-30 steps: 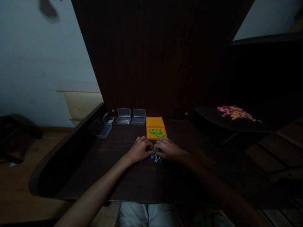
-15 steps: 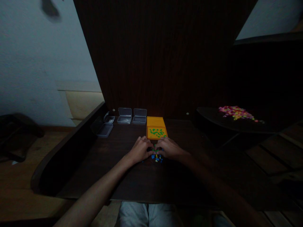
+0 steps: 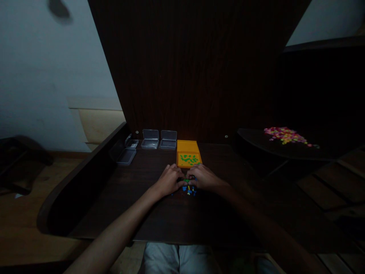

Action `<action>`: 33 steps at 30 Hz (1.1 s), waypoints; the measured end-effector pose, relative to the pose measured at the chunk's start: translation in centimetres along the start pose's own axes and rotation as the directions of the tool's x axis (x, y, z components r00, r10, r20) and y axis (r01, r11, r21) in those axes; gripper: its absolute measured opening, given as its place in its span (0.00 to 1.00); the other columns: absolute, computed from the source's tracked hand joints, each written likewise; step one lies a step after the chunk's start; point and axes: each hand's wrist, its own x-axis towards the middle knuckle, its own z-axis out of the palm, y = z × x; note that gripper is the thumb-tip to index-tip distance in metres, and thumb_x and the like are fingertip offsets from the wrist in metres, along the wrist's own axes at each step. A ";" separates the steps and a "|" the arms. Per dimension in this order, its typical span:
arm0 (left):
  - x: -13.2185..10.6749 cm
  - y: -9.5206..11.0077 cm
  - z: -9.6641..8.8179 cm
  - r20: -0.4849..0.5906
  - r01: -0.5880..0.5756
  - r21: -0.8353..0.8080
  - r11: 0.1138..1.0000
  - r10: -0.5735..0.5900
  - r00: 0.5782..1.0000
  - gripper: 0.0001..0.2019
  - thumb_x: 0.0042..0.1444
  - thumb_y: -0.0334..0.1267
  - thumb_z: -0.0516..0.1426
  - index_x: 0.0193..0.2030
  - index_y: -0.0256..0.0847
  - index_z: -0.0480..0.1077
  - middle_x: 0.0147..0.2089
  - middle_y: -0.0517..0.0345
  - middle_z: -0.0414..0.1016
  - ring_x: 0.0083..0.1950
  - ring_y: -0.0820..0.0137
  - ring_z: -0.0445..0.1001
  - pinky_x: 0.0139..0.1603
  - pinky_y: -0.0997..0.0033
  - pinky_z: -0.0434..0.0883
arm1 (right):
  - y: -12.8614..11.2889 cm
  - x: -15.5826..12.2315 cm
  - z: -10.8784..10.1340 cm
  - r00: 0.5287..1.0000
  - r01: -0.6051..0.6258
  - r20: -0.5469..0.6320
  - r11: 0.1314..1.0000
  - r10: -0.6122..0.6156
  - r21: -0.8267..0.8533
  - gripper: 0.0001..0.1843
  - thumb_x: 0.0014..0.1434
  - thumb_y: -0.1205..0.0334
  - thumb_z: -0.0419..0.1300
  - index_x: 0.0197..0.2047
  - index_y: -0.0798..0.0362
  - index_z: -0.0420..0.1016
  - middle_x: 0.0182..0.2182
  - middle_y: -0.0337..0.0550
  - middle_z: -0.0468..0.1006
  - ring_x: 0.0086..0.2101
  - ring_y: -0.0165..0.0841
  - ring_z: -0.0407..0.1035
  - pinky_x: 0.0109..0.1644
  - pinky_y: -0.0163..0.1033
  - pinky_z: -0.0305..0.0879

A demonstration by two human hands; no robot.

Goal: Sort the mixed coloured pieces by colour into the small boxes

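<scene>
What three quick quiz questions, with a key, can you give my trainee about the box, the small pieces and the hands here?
1. True or false: the lid of the yellow box is open.
2. What colour are the small pieces inside that box? A: blue. B: green. C: pink.
3. Which hand is nearer the colourful pile off to the side?

Key: 1: true. 2: B. 3: the right hand.

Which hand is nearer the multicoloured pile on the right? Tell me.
Right. The right hand is left of the multicoloured pile, nearer the camera; the left hand is farther left.
</scene>
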 end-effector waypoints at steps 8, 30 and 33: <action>0.0 0.0 0.0 0.005 0.001 0.003 1.000 -0.001 1.000 0.07 0.60 0.42 0.61 0.40 0.43 0.78 0.42 0.54 0.77 0.49 0.62 0.69 0.52 0.60 0.61 | 0.1 -0.2 0.1 1.000 0.012 -0.003 1.000 -0.012 0.009 0.08 0.56 0.66 0.67 0.41 0.52 0.81 0.40 0.47 0.80 0.44 0.39 0.72 0.48 0.38 0.62; -0.1 0.4 0.3 0.015 -0.122 0.224 0.967 0.121 0.992 0.10 0.64 0.31 0.52 0.37 0.38 0.75 0.40 0.48 0.74 0.48 0.60 0.69 0.50 0.60 0.64 | -0.9 -0.4 1.2 0.999 -0.050 0.003 0.994 0.050 -0.101 0.04 0.62 0.70 0.59 0.39 0.57 0.77 0.39 0.50 0.77 0.44 0.38 0.69 0.45 0.38 0.61; -0.1 0.4 0.3 0.017 -0.141 0.219 0.965 0.141 0.990 0.10 0.65 0.32 0.52 0.38 0.38 0.75 0.41 0.48 0.74 0.48 0.61 0.69 0.48 0.61 0.64 | -0.1 -0.3 1.2 0.996 -0.018 -0.084 1.000 0.016 -0.022 0.04 0.60 0.72 0.60 0.38 0.56 0.76 0.38 0.48 0.77 0.43 0.37 0.68 0.45 0.38 0.61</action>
